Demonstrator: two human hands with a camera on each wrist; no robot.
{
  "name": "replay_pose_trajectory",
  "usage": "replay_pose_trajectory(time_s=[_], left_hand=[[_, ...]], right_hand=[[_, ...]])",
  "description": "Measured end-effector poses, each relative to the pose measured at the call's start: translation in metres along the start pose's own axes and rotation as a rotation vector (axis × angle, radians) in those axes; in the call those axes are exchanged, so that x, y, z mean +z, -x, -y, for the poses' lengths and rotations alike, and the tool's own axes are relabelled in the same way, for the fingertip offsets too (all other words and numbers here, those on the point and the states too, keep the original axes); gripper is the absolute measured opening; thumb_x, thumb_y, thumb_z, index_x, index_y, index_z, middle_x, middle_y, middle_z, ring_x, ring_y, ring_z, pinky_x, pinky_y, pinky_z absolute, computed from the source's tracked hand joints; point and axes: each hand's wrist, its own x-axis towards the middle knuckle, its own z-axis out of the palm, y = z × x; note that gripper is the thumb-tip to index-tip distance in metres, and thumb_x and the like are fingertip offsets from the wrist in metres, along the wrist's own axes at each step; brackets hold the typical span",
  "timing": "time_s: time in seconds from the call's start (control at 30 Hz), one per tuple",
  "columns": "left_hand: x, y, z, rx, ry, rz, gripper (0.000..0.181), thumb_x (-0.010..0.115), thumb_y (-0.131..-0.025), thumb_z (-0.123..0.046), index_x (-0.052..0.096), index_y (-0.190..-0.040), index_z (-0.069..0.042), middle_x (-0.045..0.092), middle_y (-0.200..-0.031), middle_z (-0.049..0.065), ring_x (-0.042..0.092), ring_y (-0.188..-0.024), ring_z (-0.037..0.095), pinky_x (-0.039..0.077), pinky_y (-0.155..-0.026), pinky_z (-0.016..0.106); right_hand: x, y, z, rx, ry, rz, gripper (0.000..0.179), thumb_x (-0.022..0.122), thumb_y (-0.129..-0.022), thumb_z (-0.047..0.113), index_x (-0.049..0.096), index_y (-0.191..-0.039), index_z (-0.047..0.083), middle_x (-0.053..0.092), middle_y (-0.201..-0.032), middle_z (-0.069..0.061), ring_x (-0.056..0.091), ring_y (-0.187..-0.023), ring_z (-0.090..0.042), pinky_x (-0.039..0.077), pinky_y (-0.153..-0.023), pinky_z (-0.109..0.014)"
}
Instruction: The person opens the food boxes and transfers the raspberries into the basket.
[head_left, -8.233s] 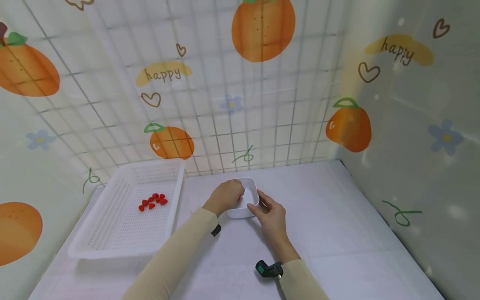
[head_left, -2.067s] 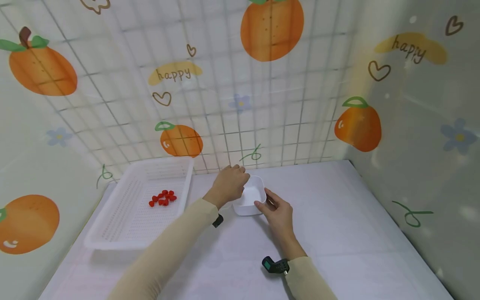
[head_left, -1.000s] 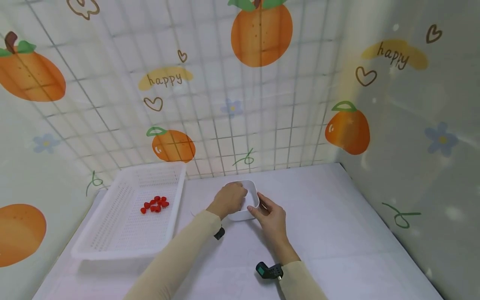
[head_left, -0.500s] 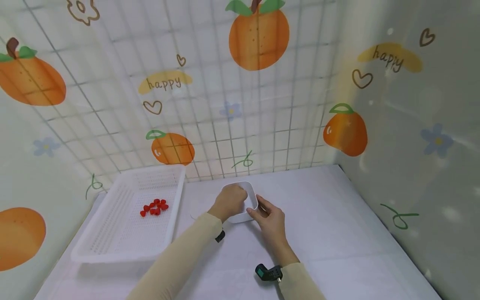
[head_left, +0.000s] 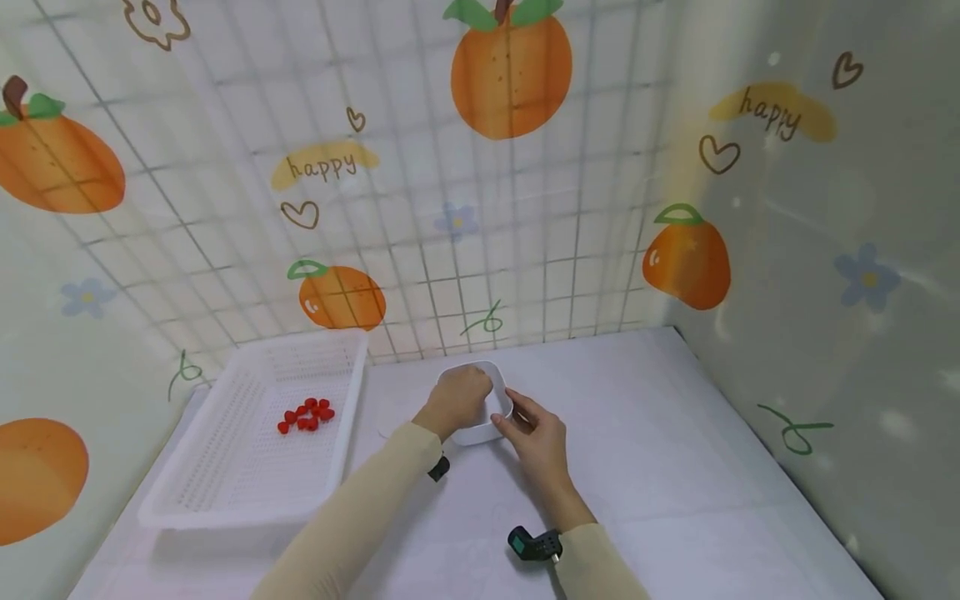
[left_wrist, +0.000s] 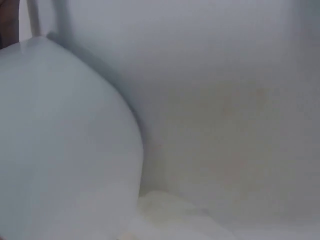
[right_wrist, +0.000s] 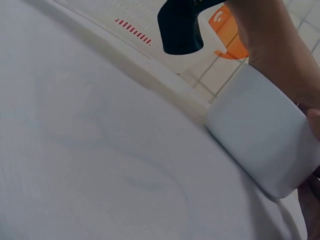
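In the head view a small white box [head_left: 474,435] stands on the white table. My left hand [head_left: 459,400] reaches down into it, knuckles bent; the fingertips are hidden, and whether they hold anything does not show. My right hand [head_left: 542,440] grips the box's right side, thumb on the near rim and fingers behind the corner. Small red pieces [head_left: 302,423], rounded or heart-like, lie in a loose cluster in a white perforated basket [head_left: 247,492] to the left. The right wrist view shows the box's outer wall [right_wrist: 260,130] close up, with a bare forearm behind it.
A curtain printed with oranges [head_left: 512,75] hangs behind the table and along both sides. A black wrist device [head_left: 534,544] sits on the right wrist, another [head_left: 438,468] on the left. White tabletop [head_left: 675,467] stretches to the right of the box.
My left hand was raised over the box's rim about two seconds ago and is now down inside. One more red piece lies in the basket than 8.2 s ago. The right hand keeps its grip.
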Motion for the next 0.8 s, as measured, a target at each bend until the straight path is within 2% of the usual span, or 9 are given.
replay_pose_trajectory(time_s=[0.1,0.2,0.33,0.5,0.63,0.8], left_hand=[[-0.005,0.002,0.005,0.009,0.057,-0.019,0.005,0.073,-0.093,-0.006,0.076,-0.093,-0.01,0.073,-0.093,0.004,0.067,-0.081,0.017,0.059,-0.073,0.034],[-0.012,0.002,0.011,0.018,0.074,-0.031,0.01,0.073,-0.091,0.0,0.077,-0.094,-0.009,0.074,-0.095,0.006,0.069,-0.085,0.019,0.06,-0.073,0.035],[-0.031,0.004,0.018,0.025,0.027,-0.021,0.015,0.073,-0.088,0.004,0.077,-0.094,-0.01,0.072,-0.097,0.004,0.069,-0.088,0.019,0.06,-0.074,0.033],[-0.058,0.009,0.033,0.017,-0.011,-0.033,0.014,0.073,-0.092,0.002,0.077,-0.095,-0.011,0.07,-0.099,0.003,0.069,-0.091,0.019,0.06,-0.077,0.031],[-0.077,0.016,0.05,-0.002,-0.004,-0.059,0.014,0.072,-0.093,0.004,0.078,-0.095,-0.009,0.071,-0.099,0.005,0.069,-0.092,0.021,0.06,-0.077,0.032],[-0.095,0.032,0.083,-0.046,0.015,-0.078,0.017,0.068,-0.092,0.009,0.076,-0.089,-0.006,0.069,-0.093,0.007,0.067,-0.086,0.023,0.059,-0.073,0.031]], right_hand=[[0.001,0.0,0.001,0.005,0.018,0.004,0.05,0.082,-0.09,0.003,0.065,-0.136,-0.007,0.062,-0.14,-0.027,0.062,-0.127,-0.047,0.052,-0.099,-0.044],[0.0,0.0,0.002,0.011,0.016,0.012,0.051,0.084,-0.089,0.007,0.066,-0.136,-0.004,0.064,-0.14,-0.024,0.064,-0.126,-0.044,0.054,-0.097,-0.038],[-0.001,0.0,0.002,0.022,0.015,0.014,0.054,0.086,-0.088,0.011,0.067,-0.137,-0.001,0.064,-0.14,-0.022,0.064,-0.126,-0.042,0.054,-0.096,-0.035],[0.0,-0.001,0.004,0.044,0.026,0.006,0.055,0.085,-0.089,0.011,0.066,-0.139,-0.001,0.062,-0.144,-0.021,0.062,-0.13,-0.041,0.053,-0.096,-0.032],[0.001,-0.001,0.005,0.076,0.038,0.008,0.054,0.085,-0.09,0.012,0.066,-0.14,0.003,0.06,-0.147,-0.017,0.062,-0.132,-0.037,0.052,-0.096,-0.028],[0.003,-0.001,0.004,0.076,0.04,0.014,0.054,0.084,-0.09,0.012,0.066,-0.14,0.004,0.061,-0.147,-0.016,0.062,-0.132,-0.035,0.052,-0.096,-0.026]])
